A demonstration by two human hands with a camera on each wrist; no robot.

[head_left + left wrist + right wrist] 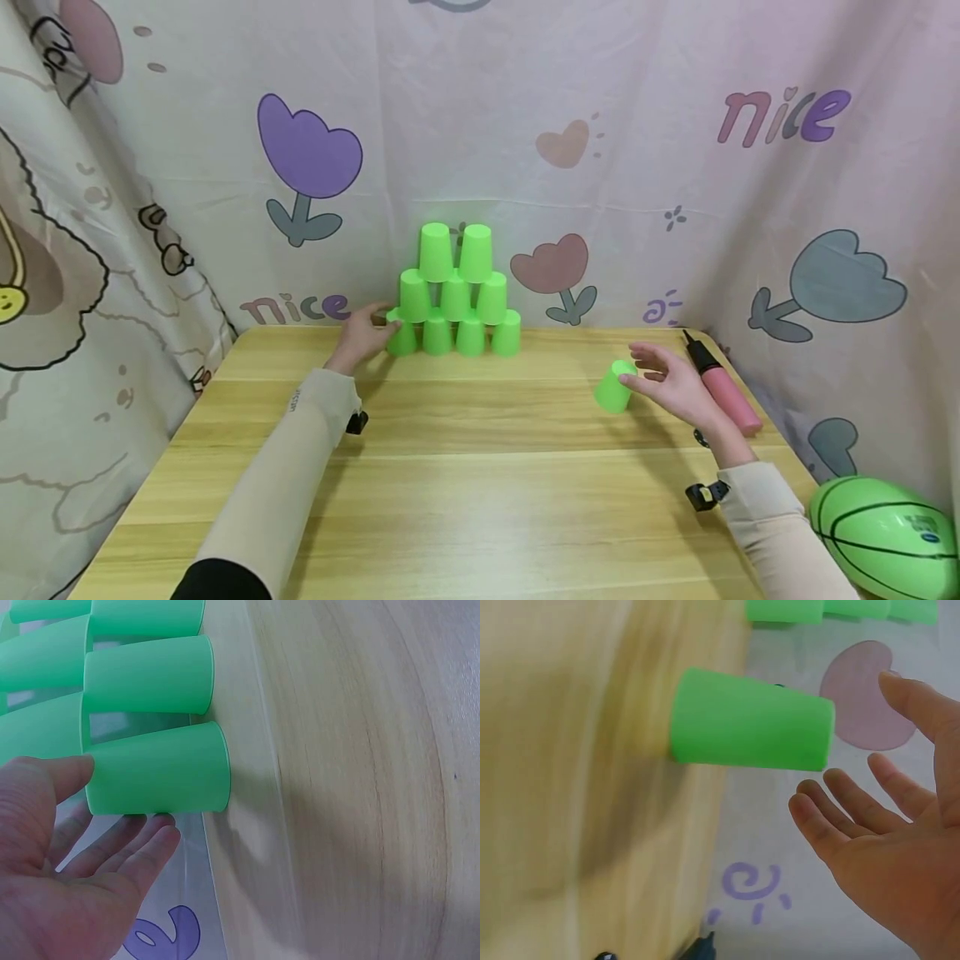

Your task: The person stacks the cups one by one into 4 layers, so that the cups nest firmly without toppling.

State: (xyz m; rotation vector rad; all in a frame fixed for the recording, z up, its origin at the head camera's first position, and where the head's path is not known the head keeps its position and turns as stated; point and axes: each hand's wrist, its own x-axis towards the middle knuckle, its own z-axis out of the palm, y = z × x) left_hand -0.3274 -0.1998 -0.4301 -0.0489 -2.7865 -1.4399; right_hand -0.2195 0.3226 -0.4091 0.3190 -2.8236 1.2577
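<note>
Upside-down green cups (455,298) are stacked in a pyramid at the back of the table, two on top, three in the middle and several at the bottom. My left hand (362,340) is at the pyramid's left end, thumb at the upper edge of the outermost bottom cup (161,771) and relaxed fingers along its outer side. Apart from the stack, a single green cup (750,720) stands upside down at the right. Beside it my right hand (675,387) is spread, thumb and fingers apart, with a gap to the cup in the right wrist view.
A pink pump with a black nozzle (731,398) lies near the table's right edge. Beyond that edge, at the lower right, is a green ball (885,537) with black lines. A patterned curtain (465,108) hangs right behind the wooden table (480,500).
</note>
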